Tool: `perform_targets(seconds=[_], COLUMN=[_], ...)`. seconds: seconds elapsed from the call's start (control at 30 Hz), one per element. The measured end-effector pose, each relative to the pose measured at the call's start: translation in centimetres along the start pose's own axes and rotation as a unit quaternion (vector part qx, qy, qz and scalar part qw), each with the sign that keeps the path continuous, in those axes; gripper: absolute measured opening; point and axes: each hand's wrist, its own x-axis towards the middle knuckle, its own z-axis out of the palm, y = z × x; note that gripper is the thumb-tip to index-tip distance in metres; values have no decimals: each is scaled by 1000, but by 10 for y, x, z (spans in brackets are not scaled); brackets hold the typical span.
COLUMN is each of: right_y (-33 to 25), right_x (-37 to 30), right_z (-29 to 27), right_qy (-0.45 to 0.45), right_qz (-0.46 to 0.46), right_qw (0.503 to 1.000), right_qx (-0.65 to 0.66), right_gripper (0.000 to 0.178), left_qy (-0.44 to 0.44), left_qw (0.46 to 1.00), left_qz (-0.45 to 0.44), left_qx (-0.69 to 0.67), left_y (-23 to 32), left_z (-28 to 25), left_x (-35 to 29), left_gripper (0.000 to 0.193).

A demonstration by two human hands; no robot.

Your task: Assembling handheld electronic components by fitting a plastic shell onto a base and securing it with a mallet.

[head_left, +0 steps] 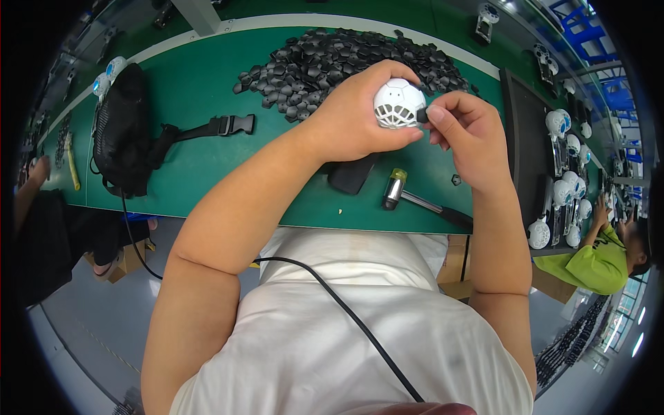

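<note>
My left hand (363,111) is wrapped around a white ball-shaped shell (399,97) with panel seams and a band of slots low on its front. At the shell's right side my right hand (474,131) pinches a small black piece (422,115) between thumb and fingertips. That piece touches or nearly touches the shell; the exact contact is hidden. Beyond my hands spreads a big pile of black angular pieces (346,59). Nearer to me, a mallet (395,188) with a yellow face and a black face lies on the green table (290,200). A dark flat object (351,176) lies partly under my left wrist.
A black bag (124,131) with a buckled strap (221,126) rests at the left. On the right, a black tray (526,138) adjoins several white round-headed units (564,187). A black cable (332,294) crosses my shirt. A person in a green shirt (588,263) works at the far right.
</note>
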Motion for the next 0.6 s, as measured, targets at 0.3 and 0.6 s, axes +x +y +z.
perform_targets(seconds=[0.3,0.6], right_y=[2,22], right_x=[-8,-82], right_z=[-6,-36], right_qy=[-23,-172], right_qz=[-79,-51], right_qw=[960,861], right_qx=[-268,-476], right_gripper=[17,15], left_qy=[14,76], left_qw=[992,940], left_qz=[-46,-98], left_qx=[-115,-318], left_y=[-13,-13], left_z=[2,6], left_x=[0,4], left_gripper=[50,37])
